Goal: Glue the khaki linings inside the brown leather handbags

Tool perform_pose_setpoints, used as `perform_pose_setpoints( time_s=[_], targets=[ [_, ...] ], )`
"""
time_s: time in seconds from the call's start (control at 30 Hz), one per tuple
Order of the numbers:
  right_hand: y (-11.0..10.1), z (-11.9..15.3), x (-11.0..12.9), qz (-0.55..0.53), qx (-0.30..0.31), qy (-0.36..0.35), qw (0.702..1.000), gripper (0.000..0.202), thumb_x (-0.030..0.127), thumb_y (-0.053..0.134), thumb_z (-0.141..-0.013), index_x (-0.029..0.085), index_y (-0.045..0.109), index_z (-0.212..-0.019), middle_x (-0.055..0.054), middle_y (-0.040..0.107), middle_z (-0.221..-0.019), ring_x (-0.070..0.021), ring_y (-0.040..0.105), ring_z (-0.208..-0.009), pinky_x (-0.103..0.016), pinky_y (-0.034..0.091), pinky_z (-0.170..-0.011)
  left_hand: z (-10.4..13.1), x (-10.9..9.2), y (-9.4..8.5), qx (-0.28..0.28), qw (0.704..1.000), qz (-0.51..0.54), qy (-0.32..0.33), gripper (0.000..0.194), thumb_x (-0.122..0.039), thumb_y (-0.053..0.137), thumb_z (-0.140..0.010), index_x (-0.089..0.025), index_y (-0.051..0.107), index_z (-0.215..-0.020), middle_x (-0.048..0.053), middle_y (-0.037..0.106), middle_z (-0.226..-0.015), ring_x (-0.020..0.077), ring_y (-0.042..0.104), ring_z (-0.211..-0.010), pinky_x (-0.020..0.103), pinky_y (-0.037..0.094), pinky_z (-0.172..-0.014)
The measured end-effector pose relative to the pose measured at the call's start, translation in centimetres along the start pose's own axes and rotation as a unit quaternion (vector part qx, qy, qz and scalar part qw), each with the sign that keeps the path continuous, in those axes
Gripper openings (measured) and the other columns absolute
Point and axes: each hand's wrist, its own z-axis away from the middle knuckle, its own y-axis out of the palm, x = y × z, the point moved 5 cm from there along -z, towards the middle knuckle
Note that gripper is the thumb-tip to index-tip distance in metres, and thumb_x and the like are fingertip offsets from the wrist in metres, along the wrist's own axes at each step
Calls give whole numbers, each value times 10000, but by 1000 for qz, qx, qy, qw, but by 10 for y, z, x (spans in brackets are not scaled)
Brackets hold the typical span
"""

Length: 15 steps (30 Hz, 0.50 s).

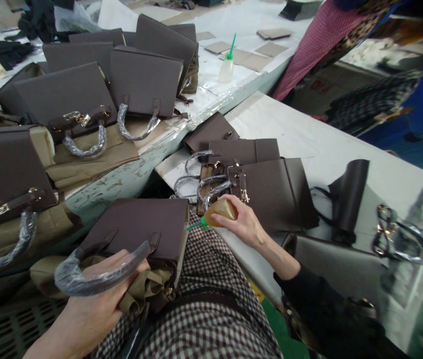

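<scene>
On my lap lies a dark brown handbag point(140, 219), its plastic-wrapped handle point(80, 279) arching over my left hand point(102, 294). That hand is at the bag's near side beside olive cloth lining point(147, 289); its fingers are mostly hidden behind the handle. My right hand point(241, 219) is wrapped round a squeeze bottle point(220, 212) of amber liquid. The bottle is tilted, its green nozzle point(197, 224) pointing left, close to the bag's right edge.
Several brown bags point(144, 80) stand on the left table point(204, 107), with a second green-tipped bottle point(226, 69) behind. More bags point(271, 192) lie on the white right table point(263, 119), beside a handle with metal fittings point(386, 232). A person in checked clothing point(379, 94) is at upper right.
</scene>
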Motion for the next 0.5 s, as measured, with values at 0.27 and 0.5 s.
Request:
perform_pose_setpoints(
  time_s=[0.27, 0.5],
  targets=[
    [-1, 8, -11, -78, 24, 79, 994, 570, 537, 800, -789, 210, 616, -1219, -51, 694, -945, -223, 638, -708, -310, 532, -489, 5, -3, 2, -7, 1000, -19, 6, 497, -63, 501, -823, -246, 590, -1277, 38, 763, -1161, 190, 729, -1113, 243, 560, -996],
    [-5, 14, -10, -134, 8, 102, 986, 536, 542, 803, -789, 207, 624, -1167, -21, 666, -895, -167, 573, -610, -287, 498, -466, 12, 1, 6, -5, 1000, -13, -2, 481, -90, 525, -868, -269, 595, -1308, -4, 748, -1221, 167, 685, -1196, 231, 437, -1158]
  ],
)
